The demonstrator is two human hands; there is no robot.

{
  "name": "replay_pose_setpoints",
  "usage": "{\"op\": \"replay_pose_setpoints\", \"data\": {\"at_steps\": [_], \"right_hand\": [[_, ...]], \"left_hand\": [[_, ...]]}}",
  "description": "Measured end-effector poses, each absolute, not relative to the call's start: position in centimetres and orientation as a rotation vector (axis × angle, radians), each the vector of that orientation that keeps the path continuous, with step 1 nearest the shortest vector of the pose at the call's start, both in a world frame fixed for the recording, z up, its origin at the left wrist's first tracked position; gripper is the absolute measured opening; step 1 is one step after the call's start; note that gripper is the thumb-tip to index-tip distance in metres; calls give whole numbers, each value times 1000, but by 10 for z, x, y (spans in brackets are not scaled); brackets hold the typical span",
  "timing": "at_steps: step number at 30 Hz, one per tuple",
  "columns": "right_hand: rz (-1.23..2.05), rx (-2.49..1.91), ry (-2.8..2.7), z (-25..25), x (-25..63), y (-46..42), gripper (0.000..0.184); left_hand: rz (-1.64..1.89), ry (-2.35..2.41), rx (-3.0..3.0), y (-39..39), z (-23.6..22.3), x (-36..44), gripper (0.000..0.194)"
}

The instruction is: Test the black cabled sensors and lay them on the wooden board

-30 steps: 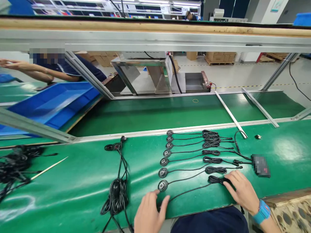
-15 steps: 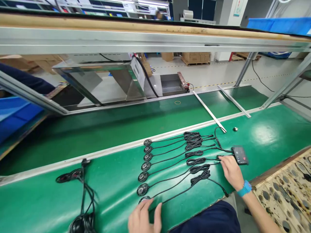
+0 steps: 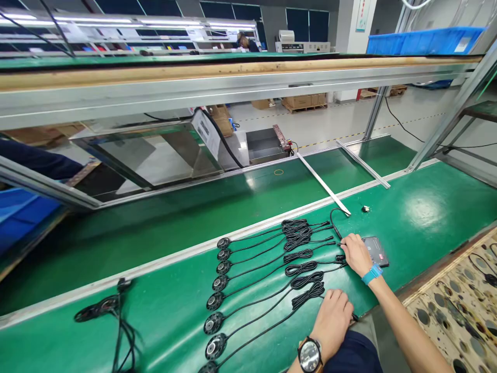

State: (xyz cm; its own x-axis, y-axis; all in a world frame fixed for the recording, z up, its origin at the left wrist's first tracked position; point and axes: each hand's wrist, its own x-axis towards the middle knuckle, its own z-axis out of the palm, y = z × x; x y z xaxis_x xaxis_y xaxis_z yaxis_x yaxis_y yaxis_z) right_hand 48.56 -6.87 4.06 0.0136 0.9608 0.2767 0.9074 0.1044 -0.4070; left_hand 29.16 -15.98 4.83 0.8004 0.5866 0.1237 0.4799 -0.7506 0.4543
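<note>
Several round black discs (image 3: 214,322) with pale ringed centres lie in a row, each on its own black cable with a tied coil (image 3: 301,267). My left hand (image 3: 334,317), wearing a watch, has its fingers curled over the lead of the nearest cable. The plug end (image 3: 354,316) of that lead pokes out beside it. My right hand (image 3: 357,254), with a blue wristband, pinches a thin black cable lead (image 3: 340,244) by a flat black box (image 3: 376,250). The fingers partly hide the leads and the box's left side.
A bundle of black cables (image 3: 122,326) lies at left on the green mat (image 3: 174,331). A small plug (image 3: 365,209) and a white bar (image 3: 324,182) lie beyond the box. A perforated board (image 3: 446,311) is at right. Overhead runs a metal-framed shelf (image 3: 233,93).
My left hand has moved right, from the nearest discs to the near cable's plug end. My right hand has shifted up along the leads beside the box. The camera view has tilted upward.
</note>
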Motion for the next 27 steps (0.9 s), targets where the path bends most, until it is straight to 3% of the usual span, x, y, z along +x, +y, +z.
{"op": "replay_pose_setpoints", "data": {"at_steps": [7, 15, 27], "right_hand": [[423, -1600, -1710, 48, 507, -108, 18], [568, -1471, -1788, 61, 515, -139, 19], [567, -1386, -1868, 57, 518, -143, 16]], "left_hand": [[604, 1153, 1928, -127, 53, 320, 19], [685, 1074, 1669, -108, 53, 327, 28], [676, 1080, 1795, -105, 51, 332, 26]]}}
